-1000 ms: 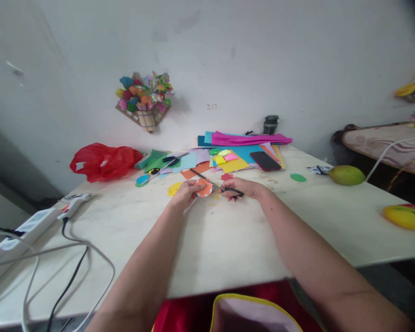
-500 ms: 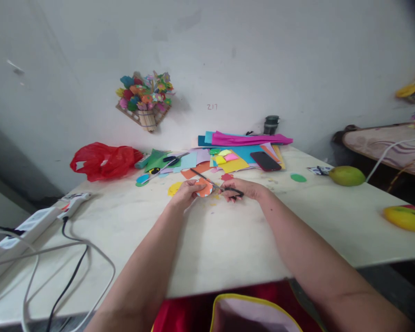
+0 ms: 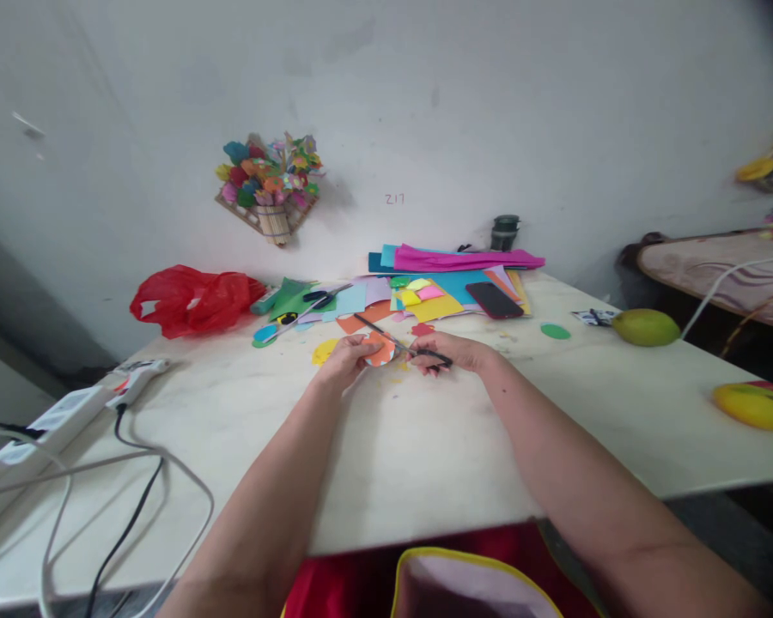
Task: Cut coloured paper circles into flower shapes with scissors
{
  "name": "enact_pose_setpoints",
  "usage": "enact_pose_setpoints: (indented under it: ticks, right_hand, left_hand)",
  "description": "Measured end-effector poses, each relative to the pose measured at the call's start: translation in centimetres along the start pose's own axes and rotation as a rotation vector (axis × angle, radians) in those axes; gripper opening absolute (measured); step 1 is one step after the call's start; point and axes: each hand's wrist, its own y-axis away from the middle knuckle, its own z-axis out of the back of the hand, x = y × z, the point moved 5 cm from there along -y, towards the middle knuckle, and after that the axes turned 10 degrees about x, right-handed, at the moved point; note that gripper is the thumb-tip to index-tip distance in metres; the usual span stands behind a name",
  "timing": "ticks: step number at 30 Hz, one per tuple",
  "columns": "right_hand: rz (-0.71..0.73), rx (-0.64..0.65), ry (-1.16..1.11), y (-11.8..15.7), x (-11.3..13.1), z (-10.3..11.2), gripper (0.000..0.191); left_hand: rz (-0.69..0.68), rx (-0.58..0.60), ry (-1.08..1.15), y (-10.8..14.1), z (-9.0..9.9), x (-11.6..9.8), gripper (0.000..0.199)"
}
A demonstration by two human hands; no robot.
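Observation:
Between the thumb and fingers of my left hand [image 3: 346,360] is a piece of orange paper [image 3: 380,350] with a rounded outline. My right hand [image 3: 454,350] is closed around the black handles of a pair of scissors [image 3: 403,346]. The blades lie at the right edge of the orange paper, one passing behind it and pointing up-left. A yellow paper piece [image 3: 323,352] lies just left of my left hand. Beyond the scissors rests a small red paper shape [image 3: 423,329]. Tiny yellow scraps lie on the table below the blades.
Coloured paper sheets [image 3: 447,302], a phone [image 3: 493,300] and a second pair of scissors [image 3: 322,298] lie at the back. A red plastic bag [image 3: 197,300] is at left, near a power strip [image 3: 70,421] with cables. A mango [image 3: 647,327] sits at right.
The scissor handles in my right hand have drawn slightly closer together. Otherwise the hands and the orange paper stay nearly in place.

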Motion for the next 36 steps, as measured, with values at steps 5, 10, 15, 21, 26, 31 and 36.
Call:
enact_pose_setpoints:
  ticks: [5,10,15,21,26,31,36]
  right_hand:
    - [0.009,-0.009,0.001,-0.23,-0.36,0.15,0.026]
    - [0.011,-0.004,-0.006,-0.27,-0.37,0.1,0.026]
    - [0.023,-0.005,-0.01,-0.11,-0.1,0.0,0.026]
    - [-0.001,-0.02,-0.029,-0.19,-0.41,0.07,0.025]
    - [0.006,-0.016,-0.056,-0.39,-0.6,0.13,0.025]
    - [0.028,-0.023,-0.07,-0.4,-0.37,0.08,0.024]
    - [0.027,-0.039,-0.078,-0.58,-0.49,0.1,0.024]
  left_hand:
    - [0.006,0.012,0.007,0.01,-0.09,0.01,0.017]
    - [0.002,0.015,0.006,0.04,-0.11,-0.04,0.017]
    - [0.002,0.019,0.015,0.13,-0.24,-0.14,0.014]
    - [-0.004,0.023,0.022,0.13,-0.24,-0.16,0.014]
    - [-0.009,0.039,0.03,0.1,-0.14,-0.13,0.016]
    - [0.005,0.022,0.021,0.17,-0.14,-0.19,0.017]
    - [-0.002,0.016,0.02,0.25,-0.29,-0.31,0.019]
